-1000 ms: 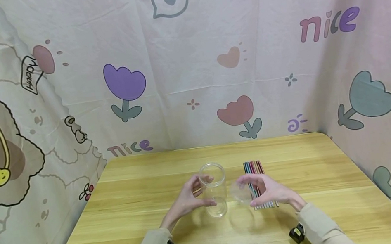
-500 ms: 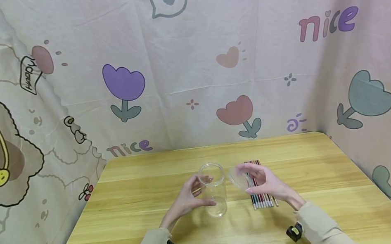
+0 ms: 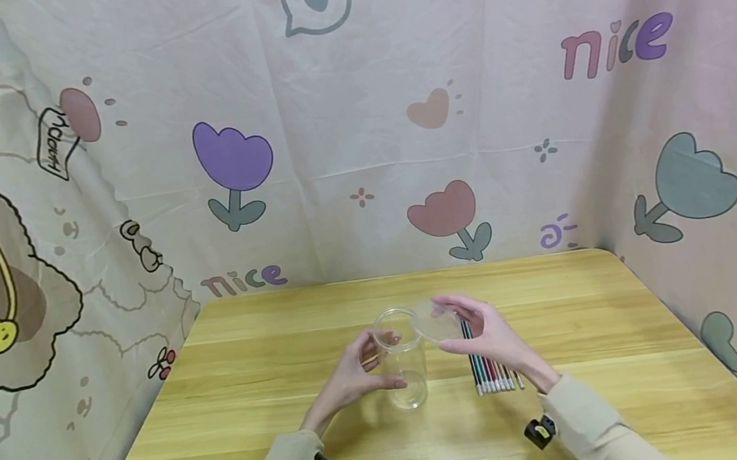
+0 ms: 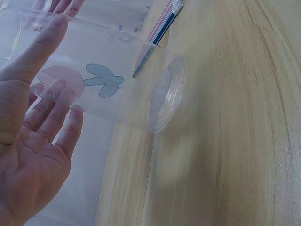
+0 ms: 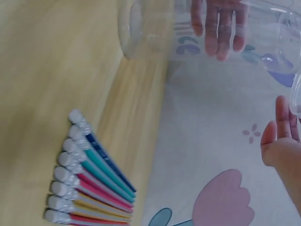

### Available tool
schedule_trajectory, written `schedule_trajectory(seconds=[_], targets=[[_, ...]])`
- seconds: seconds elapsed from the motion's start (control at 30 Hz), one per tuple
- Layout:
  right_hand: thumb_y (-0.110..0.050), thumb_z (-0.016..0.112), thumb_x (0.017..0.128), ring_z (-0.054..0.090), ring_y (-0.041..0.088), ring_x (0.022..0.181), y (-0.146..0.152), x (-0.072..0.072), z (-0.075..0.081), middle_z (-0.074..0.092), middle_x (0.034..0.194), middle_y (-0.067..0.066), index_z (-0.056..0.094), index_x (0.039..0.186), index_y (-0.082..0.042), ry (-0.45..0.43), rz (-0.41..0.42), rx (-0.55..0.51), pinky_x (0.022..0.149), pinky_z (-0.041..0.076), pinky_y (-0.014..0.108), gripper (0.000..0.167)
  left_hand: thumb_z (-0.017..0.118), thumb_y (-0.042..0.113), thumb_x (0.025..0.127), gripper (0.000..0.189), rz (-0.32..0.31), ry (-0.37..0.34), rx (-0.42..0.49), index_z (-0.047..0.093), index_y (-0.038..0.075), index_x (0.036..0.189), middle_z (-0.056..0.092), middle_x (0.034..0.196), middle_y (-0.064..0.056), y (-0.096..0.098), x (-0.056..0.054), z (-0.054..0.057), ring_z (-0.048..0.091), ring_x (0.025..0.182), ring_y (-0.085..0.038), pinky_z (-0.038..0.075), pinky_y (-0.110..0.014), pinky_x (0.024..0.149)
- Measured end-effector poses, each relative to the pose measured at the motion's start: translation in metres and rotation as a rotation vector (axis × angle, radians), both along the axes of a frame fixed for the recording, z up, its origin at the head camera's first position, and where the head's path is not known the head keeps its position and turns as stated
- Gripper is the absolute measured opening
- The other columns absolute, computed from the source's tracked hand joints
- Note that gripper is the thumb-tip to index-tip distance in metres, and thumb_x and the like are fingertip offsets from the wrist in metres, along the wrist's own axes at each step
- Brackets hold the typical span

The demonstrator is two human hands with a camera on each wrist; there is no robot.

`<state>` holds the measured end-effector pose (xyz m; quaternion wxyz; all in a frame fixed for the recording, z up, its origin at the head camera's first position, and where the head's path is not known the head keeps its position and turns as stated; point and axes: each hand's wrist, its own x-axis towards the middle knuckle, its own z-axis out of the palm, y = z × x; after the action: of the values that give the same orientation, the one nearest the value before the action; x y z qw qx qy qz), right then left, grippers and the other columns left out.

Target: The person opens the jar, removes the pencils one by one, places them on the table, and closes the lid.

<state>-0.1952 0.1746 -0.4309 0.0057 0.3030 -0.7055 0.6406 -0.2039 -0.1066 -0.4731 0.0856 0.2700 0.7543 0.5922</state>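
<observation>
A clear, straight-sided jar (image 3: 413, 365) stands upright near the middle of the table, its mouth uncovered. My left hand (image 3: 354, 377) grips it from the left, thumb on the near side and fingers behind; in the left wrist view, those fingers show through the clear wall (image 4: 136, 101). With my right hand (image 3: 494, 336) I pinch a thin, round clear lid (image 3: 435, 321) by its edge. The lid is tilted, and its left side overlaps the jar's rim in the head view. At the right wrist view's edge, only part of the lid (image 5: 296, 96) shows beside the right fingers.
Several pencils (image 3: 490, 379) with white eraser ends lie side by side on the wooden table (image 3: 269, 330), right of the jar and partly under my right hand. A printed cloth (image 3: 339, 124) hangs behind the table and along both sides.
My right hand has carried the lid up and to the left, from over the pencils to the jar's rim, uncovering more of the pencils' eraser ends. Left hand and jar have stayed put.
</observation>
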Motion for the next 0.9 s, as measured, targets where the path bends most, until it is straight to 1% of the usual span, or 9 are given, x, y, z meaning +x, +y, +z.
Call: schedule_trajectory(seconds=[0.1, 0.17, 0.27, 0.33, 0.43, 0.53, 0.63, 0.8, 0.9], targets=[[0.0, 0.079, 0.082, 0.057, 0.006, 0.126, -0.006, -0.001, 0.003, 0.056, 0.138, 0.023, 0.048, 0.142, 0.007, 0.033, -0.022, 0.021, 0.108, 0.045, 0.011, 0.068, 0.089, 0.011, 0.074, 0.073, -0.003, -0.009, 0.005, 0.05, 0.003, 0.136, 0.055, 0.144, -0.026, 0.0, 0.0, -0.001, 0.051, 0.137, -0.042, 0.041, -0.058, 0.117], [0.001, 0.079, 0.081, 0.058, 0.008, 0.125, -0.01, -0.002, 0.005, 0.056, 0.137, 0.023, 0.048, 0.141, 0.007, 0.045, -0.027, 0.022, 0.105, 0.046, 0.011, 0.068, 0.089, 0.01, 0.075, 0.073, -0.006, -0.006, 0.007, 0.05, 0.001, 0.136, 0.055, 0.143, -0.027, 0.0, -0.001, -0.001, 0.051, 0.137, -0.043, 0.041, -0.058, 0.117], [0.002, 0.08, 0.08, 0.058, 0.013, 0.123, -0.015, -0.004, 0.008, 0.055, 0.136, 0.022, 0.049, 0.141, 0.007, 0.057, -0.019, 0.017, 0.106, 0.047, 0.013, 0.068, 0.088, 0.009, 0.075, 0.073, -0.01, -0.002, 0.016, 0.049, 0.0, 0.136, 0.056, 0.142, -0.026, 0.0, -0.001, -0.001, 0.052, 0.136, -0.044, 0.041, -0.058, 0.116], [0.002, 0.079, 0.08, 0.058, 0.014, 0.121, -0.019, -0.005, 0.009, 0.055, 0.134, 0.023, 0.049, 0.141, 0.007, 0.08, -0.012, 0.023, 0.107, 0.047, 0.014, 0.068, 0.088, 0.008, 0.075, 0.073, -0.008, -0.002, 0.023, 0.049, -0.001, 0.135, 0.057, 0.142, -0.025, 0.001, -0.001, -0.001, 0.052, 0.135, -0.044, 0.042, -0.058, 0.116], [0.002, 0.08, 0.08, 0.057, 0.014, 0.117, -0.024, -0.005, 0.013, 0.056, 0.132, 0.025, 0.05, 0.14, 0.006, 0.114, -0.015, 0.04, 0.103, 0.047, 0.014, 0.067, 0.089, 0.008, 0.074, 0.072, -0.003, -0.002, 0.029, 0.05, 0.0, 0.134, 0.059, 0.14, -0.024, 0.001, -0.001, 0.0, 0.053, 0.135, -0.044, 0.042, -0.058, 0.116], [-0.001, 0.081, 0.079, 0.054, 0.011, 0.113, -0.03, -0.005, 0.016, 0.057, 0.131, 0.022, 0.052, 0.14, 0.003, 0.135, -0.039, 0.079, 0.096, 0.046, 0.015, 0.067, 0.089, 0.009, 0.074, 0.071, 0.002, -0.006, 0.025, 0.05, 0.001, 0.134, 0.058, 0.141, -0.024, 0.001, 0.0, 0.0, 0.053, 0.135, -0.043, 0.043, -0.056, 0.116], [-0.005, 0.083, 0.079, 0.052, 0.01, 0.11, -0.035, -0.005, 0.018, 0.059, 0.132, 0.018, 0.054, 0.139, 0.0, 0.157, -0.069, 0.13, 0.092, 0.045, 0.018, 0.067, 0.089, 0.01, 0.075, 0.074, 0.005, -0.014, 0.017, 0.049, 0.001, 0.135, 0.057, 0.143, -0.024, 0.0, 0.0, 0.0, 0.051, 0.137, -0.044, 0.043, -0.056, 0.116], [-0.011, 0.084, 0.078, 0.053, 0.012, 0.11, -0.04, -0.006, 0.02, 0.06, 0.131, 0.015, 0.056, 0.14, -0.005, 0.198, -0.103, 0.194, 0.09, 0.047, 0.026, 0.068, 0.089, 0.012, 0.075, 0.079, 0.006, -0.023, 0.01, 0.046, 0.001, 0.14, 0.054, 0.146, -0.025, 0.0, -0.001, -0.001, 0.049, 0.138, -0.045, 0.042, -0.056, 0.116], [-0.014, 0.085, 0.078, 0.054, 0.012, 0.11, -0.042, -0.006, 0.02, 0.061, 0.131, 0.013, 0.057, 0.14, -0.007, 0.216, -0.109, 0.217, 0.09, 0.047, 0.026, 0.069, 0.089, 0.012, 0.075, 0.08, 0.001, -0.022, 0.015, 0.045, 0.0, 0.141, 0.053, 0.147, -0.025, 0.0, -0.001, -0.001, 0.049, 0.139, -0.045, 0.042, -0.055, 0.116]])
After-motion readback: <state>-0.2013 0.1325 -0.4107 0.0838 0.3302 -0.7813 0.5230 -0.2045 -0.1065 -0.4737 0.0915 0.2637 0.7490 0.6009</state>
